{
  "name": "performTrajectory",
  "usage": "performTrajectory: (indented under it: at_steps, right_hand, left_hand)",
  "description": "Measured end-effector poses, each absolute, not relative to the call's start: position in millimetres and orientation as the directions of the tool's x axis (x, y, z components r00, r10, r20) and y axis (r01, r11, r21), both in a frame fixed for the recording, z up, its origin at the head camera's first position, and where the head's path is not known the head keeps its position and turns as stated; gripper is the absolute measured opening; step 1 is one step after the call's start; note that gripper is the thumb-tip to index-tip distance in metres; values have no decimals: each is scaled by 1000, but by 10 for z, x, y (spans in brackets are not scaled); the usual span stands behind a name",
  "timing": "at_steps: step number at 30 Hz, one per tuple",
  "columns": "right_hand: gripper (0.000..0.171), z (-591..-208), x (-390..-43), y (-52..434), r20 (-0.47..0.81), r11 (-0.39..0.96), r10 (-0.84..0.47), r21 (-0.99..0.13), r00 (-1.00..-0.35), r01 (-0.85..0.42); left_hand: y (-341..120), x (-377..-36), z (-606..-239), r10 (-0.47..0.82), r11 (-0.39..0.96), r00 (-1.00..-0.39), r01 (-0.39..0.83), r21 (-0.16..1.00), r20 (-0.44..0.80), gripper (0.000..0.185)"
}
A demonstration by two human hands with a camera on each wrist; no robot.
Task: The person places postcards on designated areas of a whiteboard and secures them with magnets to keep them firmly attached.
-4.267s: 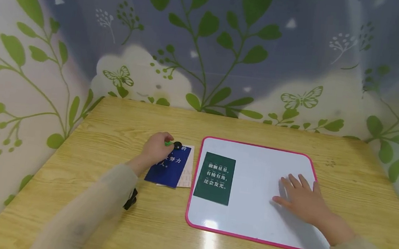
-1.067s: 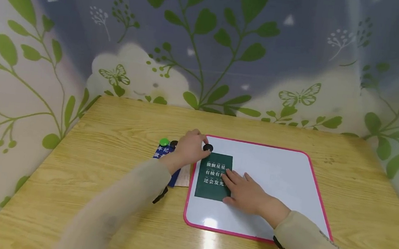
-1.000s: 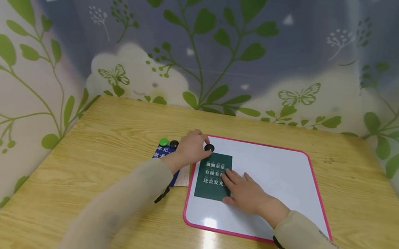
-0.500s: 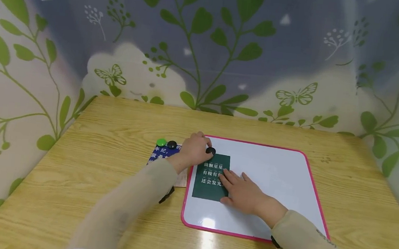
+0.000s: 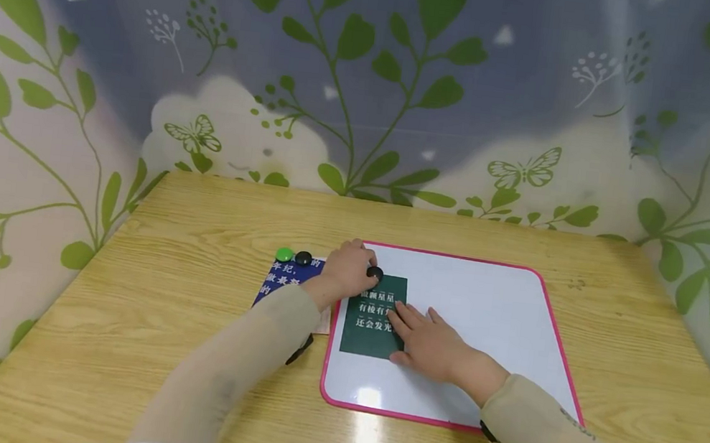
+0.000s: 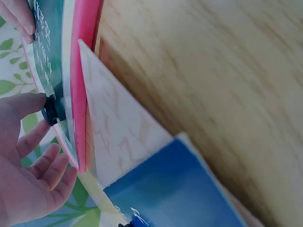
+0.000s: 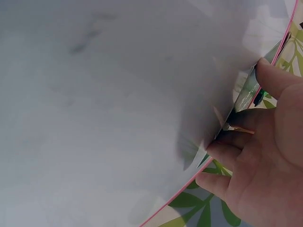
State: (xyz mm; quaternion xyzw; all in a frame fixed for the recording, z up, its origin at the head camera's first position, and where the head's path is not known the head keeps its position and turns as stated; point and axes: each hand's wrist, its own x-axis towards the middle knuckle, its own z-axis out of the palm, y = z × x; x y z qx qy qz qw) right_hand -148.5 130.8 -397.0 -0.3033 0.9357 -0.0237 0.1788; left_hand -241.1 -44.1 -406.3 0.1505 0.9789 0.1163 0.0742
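My left hand (image 5: 348, 270) pinches a black round magnet (image 5: 375, 274) between thumb and forefinger at the top edge of a green card (image 5: 369, 338). In the left wrist view the magnet (image 6: 49, 110) meets the card's end, and the other fingers are loosely bent. The card, printed with white characters, lies on the left part of a pink-rimmed whiteboard (image 5: 483, 300). My right hand (image 5: 432, 341) rests with spread fingers on the card's right edge. In the right wrist view that hand (image 7: 265, 142) lies along the edge of the card.
Left of the board lies a blue card (image 5: 287, 281) over a pale card (image 5: 323, 323). A green magnet (image 5: 284, 254) and another black magnet (image 5: 303, 258) sit at the blue card's top. A patterned cloth (image 5: 418, 113) rises behind the wooden table (image 5: 212, 221).
My left hand has gone from the blue card to the green one, bringing a black magnet and easing it down onto its top. The right hand has moved left across the board onto the card.
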Motion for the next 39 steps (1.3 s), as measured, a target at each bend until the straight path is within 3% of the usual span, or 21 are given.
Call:
performTrajectory:
  at_steps: [11,17,22,26,30,39]
  right_hand:
    - [67,-3992,-1507,1312,-304,808,-588,-174,-749,-563]
    - [69,-4001,-1513,1342,-287,807,-590,-230,-755,-544]
    - [70,-3988,-1504,1372,-249,800,-598,-250,-762,-546]
    - [67,-3962,-1499,1423,-202,796,-603,-225,-772,-562]
    - [64,-3907,-1488,1492,-175,798,-601,-192,-780,-571]
    - [58,-3777,-1437,1734,-139,819,-569,-184,-811,-543]
  left_hand:
    - [-713,-2291,-4023,312,919,-943,269,289,-113,39]
    - [-1099,-2271,-4001,249,919,-968,223,324,-39,41]
    - [-1530,-2262,-4024,225,922,-974,204,328,-29,55]
    - [-1849,-2246,-4057,216,930,-971,173,325,-100,79]
    - [-2059,-2224,-4070,203,940,-946,117,320,-251,101]
    - [-2100,-2271,-3994,212,960,-883,109,257,-419,109]
